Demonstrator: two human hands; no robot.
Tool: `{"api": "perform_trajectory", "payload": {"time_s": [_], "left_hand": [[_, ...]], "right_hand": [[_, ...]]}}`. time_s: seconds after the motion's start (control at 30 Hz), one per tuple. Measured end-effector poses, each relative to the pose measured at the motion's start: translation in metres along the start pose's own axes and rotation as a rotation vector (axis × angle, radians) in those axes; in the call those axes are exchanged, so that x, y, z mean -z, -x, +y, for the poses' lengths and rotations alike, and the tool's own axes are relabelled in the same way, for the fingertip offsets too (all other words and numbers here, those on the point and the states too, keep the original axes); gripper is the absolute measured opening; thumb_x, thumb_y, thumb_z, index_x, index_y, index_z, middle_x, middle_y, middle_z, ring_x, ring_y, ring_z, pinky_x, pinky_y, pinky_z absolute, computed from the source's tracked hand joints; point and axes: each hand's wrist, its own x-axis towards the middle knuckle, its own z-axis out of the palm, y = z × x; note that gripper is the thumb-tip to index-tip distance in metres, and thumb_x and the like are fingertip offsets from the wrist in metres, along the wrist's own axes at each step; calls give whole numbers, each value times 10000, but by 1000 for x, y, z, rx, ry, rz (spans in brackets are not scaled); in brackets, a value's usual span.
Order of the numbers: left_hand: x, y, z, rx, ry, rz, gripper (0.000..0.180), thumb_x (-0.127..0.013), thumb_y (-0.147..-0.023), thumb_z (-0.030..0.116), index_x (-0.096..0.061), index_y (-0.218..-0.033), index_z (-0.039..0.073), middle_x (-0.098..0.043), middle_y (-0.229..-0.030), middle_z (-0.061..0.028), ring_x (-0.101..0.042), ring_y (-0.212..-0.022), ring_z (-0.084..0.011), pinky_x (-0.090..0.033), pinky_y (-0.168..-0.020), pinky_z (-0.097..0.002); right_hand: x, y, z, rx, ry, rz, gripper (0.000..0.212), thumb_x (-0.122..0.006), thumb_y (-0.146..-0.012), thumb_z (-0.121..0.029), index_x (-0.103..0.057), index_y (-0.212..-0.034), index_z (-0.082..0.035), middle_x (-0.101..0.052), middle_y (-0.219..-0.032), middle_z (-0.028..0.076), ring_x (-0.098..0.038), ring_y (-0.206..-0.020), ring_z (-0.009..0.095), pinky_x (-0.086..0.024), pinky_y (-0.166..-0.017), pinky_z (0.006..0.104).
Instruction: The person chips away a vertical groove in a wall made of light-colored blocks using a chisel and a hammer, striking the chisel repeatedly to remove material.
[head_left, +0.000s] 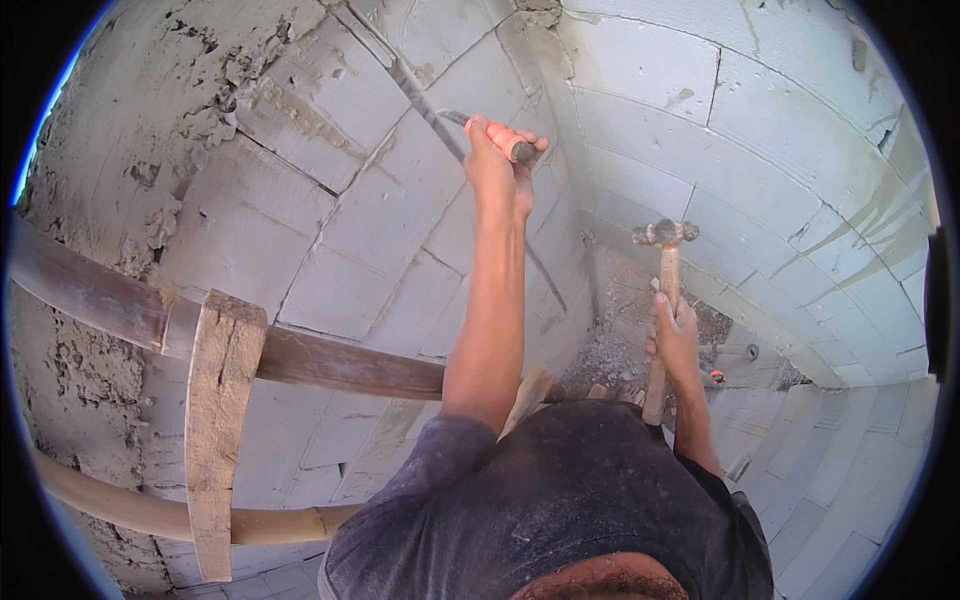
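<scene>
My left hand (503, 165) is raised with its fingers wrapped round the orange grip of a chisel (508, 142). The chisel's blade rests against the block wall (370, 200), at the line of a narrow groove (415, 95) cut into it. Lower and to the right, my right hand (673, 335) is closed round the wooden handle of a hammer (667, 250). The hammer stands upright with its dusty metal head at the top, apart from the chisel.
Two round poles (330, 362) run across the lower left, with a rough wooden board (225, 400) fixed across them. A second block wall (760, 150) meets the first in a corner. Rubble (630, 290) and a tool with an orange part (717, 377) lie on the floor.
</scene>
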Motion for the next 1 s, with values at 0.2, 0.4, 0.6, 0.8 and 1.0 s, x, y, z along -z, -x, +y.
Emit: {"api": "perform_trajectory", "payload": {"time_s": [0.2,0.4,0.6,0.8,1.0], "left_hand": [[0,-25,30,33,164,53,313,-390,-1024,323,-439,-974,18,-573,-754,-147,-606,-666,-305,-533,-896,-512],[-2,-24,35,133,152,36,289,-436,-1013,271,-457,-983,-16,-583,-805,-175,-636,-691,-321,-545,-907,-537],[-17,-41,50,172,307,-13,297,-462,-1003,265,-480,-957,-28,-601,-820,-163,-661,-733,-310,-549,-924,-545],[-29,-52,79,149,506,20,320,-410,-1021,263,-494,-928,-31,-627,-864,-170,-691,-884,-335,-517,-984,-564],[-38,-55,77,195,586,-45,377,-392,-1041,316,-499,-995,-42,-623,-929,-178,-662,-995,-370,-478,-1024,-579]], "right_hand": [[-1,0,-8,151,75,-42,273,-520,-1010,-304,-481,-903,-56,-434,-563,-11,-453,-390,103,-379,-345,272],[-18,13,-36,115,37,-45,276,-496,-1019,-307,-479,-900,-59,-455,-598,0,-459,-411,99,-368,-357,260],[-43,23,-82,313,42,-94,288,-486,-1027,-321,-480,-918,-55,-469,-634,-1,-465,-463,79,-380,-404,242],[-94,19,-167,874,-100,-132,358,-472,-1037,-369,-486,-1001,-12,-503,-655,39,-492,-485,97,-392,-444,230],[-134,-22,-211,1130,5,-97,365,-473,-1037,-373,-490,-1001,-10,-497,-628,38,-480,-459,94,-387,-413,239]]}}
